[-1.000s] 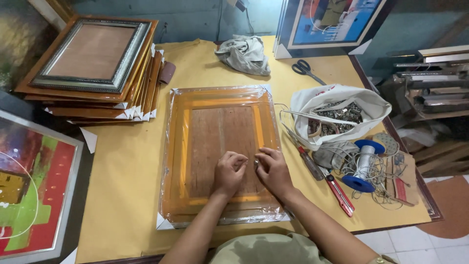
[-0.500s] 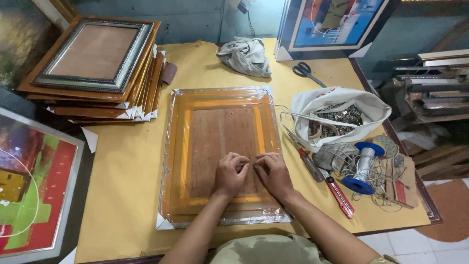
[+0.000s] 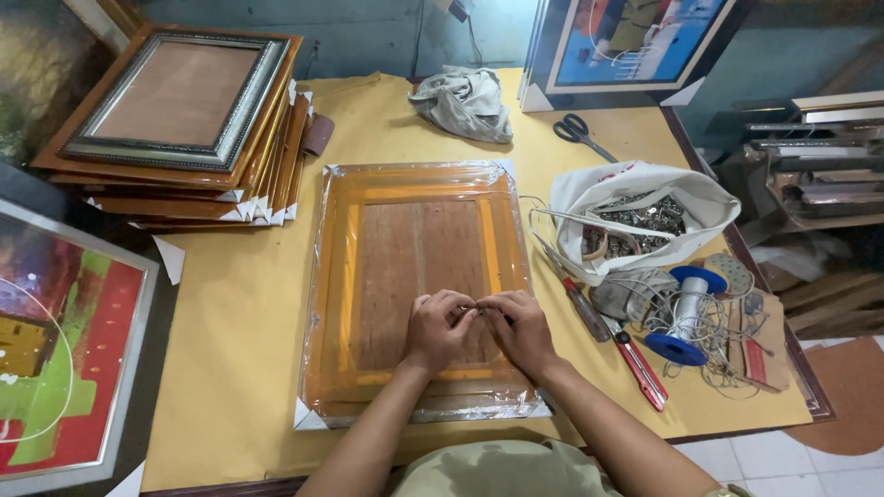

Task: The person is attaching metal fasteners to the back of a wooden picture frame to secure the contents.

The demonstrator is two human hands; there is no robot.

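Two hands meet over the wooden back panel of a plastic-wrapped picture frame (image 3: 419, 285), which lies face down at the middle of the yellow table (image 3: 230, 313) so that its back is reachable. Left hand (image 3: 440, 329) and right hand (image 3: 517, 329) curl their fingertips together around something small and thin, too small to identify. Supplies sit within the right hand's reach: a white bag of metal fittings (image 3: 645, 213), a blue spool of wire (image 3: 686, 313), a red-handled tool (image 3: 640, 368) and scissors (image 3: 580, 133). Stacked frames (image 3: 175, 120) rest at the far left corner, apart from the work.
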